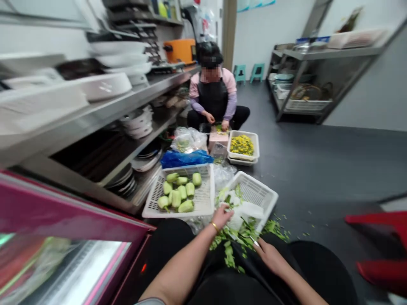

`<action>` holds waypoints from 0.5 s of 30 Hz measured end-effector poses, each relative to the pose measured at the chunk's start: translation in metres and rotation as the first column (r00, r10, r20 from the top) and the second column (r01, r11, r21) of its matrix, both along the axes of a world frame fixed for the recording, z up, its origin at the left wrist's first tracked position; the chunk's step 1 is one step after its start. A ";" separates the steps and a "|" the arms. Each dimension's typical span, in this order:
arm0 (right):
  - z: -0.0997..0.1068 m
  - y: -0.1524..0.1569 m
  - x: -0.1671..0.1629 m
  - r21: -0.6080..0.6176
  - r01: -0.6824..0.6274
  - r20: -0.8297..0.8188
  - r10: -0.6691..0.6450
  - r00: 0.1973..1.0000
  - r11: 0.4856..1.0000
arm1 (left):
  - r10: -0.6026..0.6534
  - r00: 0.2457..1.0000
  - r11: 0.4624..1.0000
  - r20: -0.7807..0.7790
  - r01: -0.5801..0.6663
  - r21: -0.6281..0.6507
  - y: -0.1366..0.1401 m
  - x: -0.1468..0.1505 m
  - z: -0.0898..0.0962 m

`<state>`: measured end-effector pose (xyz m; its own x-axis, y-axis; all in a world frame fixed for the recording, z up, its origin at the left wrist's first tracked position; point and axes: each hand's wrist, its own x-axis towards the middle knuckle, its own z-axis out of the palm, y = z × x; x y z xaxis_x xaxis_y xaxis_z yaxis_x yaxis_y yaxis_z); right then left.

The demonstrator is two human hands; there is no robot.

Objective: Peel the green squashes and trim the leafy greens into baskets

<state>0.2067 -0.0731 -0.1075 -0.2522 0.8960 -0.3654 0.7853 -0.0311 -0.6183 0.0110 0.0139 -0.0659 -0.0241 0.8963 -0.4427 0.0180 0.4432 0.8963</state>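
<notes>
My left hand [222, 216], with a gold bracelet at the wrist, is over the near left corner of a tilted white basket [270, 197]. Its fingers are loosely bent and somewhat blurred, and I see nothing held in them. Green peelings [229, 250] lie below it, across the basket's near edge and my dark apron. Closed around a slim silver peeler [254, 241], my right hand [270, 254] rests low over the peelings; its grip partly hides the tool. To the left, a white slotted crate [205, 203] holds several pale green, peeled-looking gourds [181, 192].
A co-worker [213, 89] squats ahead, hands over a pink box [218, 140]. Yellow-green pieces [242, 145] fill a white basket beside them. A blue plastic bag [187, 159] lies behind the crate. Metal shelving [127, 110] runs along the left; a red stool [378, 245] stands right.
</notes>
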 end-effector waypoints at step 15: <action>0.008 -0.020 0.006 -0.108 -0.006 0.190 0.027 0.981 0.994 | -0.246 0.918 0.941 -0.310 0.303 0.149 0.004 -0.017 -0.019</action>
